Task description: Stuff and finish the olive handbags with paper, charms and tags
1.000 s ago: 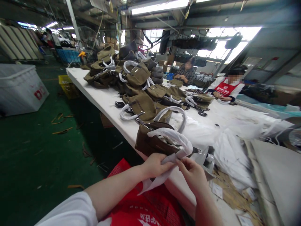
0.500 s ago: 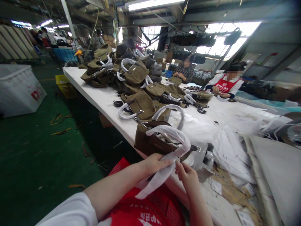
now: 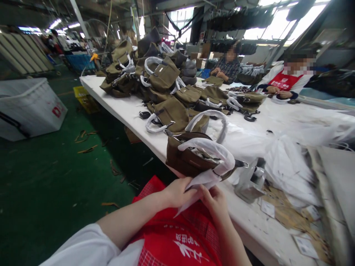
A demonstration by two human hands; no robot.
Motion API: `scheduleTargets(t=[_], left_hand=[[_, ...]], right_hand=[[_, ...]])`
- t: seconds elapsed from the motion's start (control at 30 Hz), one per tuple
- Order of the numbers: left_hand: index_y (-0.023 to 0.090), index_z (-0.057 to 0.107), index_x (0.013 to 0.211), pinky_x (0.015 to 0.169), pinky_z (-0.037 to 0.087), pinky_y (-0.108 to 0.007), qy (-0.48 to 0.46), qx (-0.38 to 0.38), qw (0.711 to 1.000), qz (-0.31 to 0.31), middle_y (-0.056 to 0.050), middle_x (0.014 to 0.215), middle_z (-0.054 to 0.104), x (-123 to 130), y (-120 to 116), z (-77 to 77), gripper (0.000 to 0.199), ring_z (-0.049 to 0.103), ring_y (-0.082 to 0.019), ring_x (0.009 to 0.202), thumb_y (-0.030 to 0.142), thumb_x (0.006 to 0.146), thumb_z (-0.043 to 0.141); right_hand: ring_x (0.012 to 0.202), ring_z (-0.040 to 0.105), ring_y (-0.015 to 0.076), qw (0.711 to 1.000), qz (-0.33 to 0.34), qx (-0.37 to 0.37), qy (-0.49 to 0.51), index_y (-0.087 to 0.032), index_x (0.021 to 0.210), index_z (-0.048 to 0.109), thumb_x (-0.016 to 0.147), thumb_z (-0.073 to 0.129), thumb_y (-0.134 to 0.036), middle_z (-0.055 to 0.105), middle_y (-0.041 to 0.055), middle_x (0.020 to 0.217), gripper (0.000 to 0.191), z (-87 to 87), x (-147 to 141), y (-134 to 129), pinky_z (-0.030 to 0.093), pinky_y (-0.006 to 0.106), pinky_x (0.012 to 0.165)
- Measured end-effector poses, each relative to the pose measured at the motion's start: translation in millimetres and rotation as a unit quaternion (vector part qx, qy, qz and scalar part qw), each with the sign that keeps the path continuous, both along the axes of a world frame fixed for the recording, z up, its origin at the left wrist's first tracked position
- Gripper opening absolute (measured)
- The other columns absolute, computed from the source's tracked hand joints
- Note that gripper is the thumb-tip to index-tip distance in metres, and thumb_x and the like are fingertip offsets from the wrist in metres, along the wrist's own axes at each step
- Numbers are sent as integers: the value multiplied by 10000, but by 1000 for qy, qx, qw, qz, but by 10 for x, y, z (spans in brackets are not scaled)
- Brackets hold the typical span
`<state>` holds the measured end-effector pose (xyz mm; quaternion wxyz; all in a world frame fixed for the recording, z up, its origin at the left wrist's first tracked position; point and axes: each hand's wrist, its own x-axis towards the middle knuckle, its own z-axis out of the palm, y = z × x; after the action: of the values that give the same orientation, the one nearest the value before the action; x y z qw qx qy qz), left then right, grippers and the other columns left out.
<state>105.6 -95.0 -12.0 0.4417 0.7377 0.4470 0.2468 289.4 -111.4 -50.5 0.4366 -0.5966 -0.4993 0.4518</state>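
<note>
A brown-green handbag (image 3: 180,159) stands at the near table edge, its zip top open and pale stuffing showing inside. White wrapping covers its arched handles (image 3: 219,147). From the near handle's right end, a thin white wrapping strip (image 3: 203,179) runs down towards me. My left hand (image 3: 179,193) is closed on this strip, thumb on top, and the tail hangs below. Close beside it, my right hand (image 3: 214,201) pinches the same strip, fingers bent and partly hidden. Both hands are just in front of the bag, over my red apron (image 3: 177,232).
Similar handbags (image 3: 163,75) are heaped along the white table (image 3: 124,120). At right lie a grey metal holder (image 3: 251,184), crumpled white sheeting (image 3: 285,162) and brown card (image 3: 291,214). Two people work across the table, one in a red apron (image 3: 285,81). A white bin (image 3: 30,111) stands left.
My right hand has moved in against my left, and the strip's long tail is now mostly gathered behind the hands. The whole view has shifted slightly, putting the bag further right.
</note>
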Motion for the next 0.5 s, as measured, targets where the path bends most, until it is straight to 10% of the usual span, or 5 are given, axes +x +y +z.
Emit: scheduleTargets(t=[0.23, 0.5], left_hand=[[125, 177, 1523, 837, 526, -415, 93, 173, 980, 24, -179, 1153, 673, -2, -133, -143, 637, 680, -292, 956, 326, 965, 408], [119, 189, 1502, 823, 558, -420, 228, 273, 935, -3, -166, 1232, 592, 66, -334, -211, 596, 624, -285, 992, 183, 935, 366]], right_hand=[[433, 420, 119, 998, -49, -4, 29, -177, 594, 536, 703, 659, -600, 509, -10, 473, 453, -99, -205, -4, 350, 250, 419], [507, 469, 142, 994, -102, 16, 29, -166, 638, 561, 740, 621, -574, 572, 10, 545, 424, -62, -371, -37, 396, 262, 461]])
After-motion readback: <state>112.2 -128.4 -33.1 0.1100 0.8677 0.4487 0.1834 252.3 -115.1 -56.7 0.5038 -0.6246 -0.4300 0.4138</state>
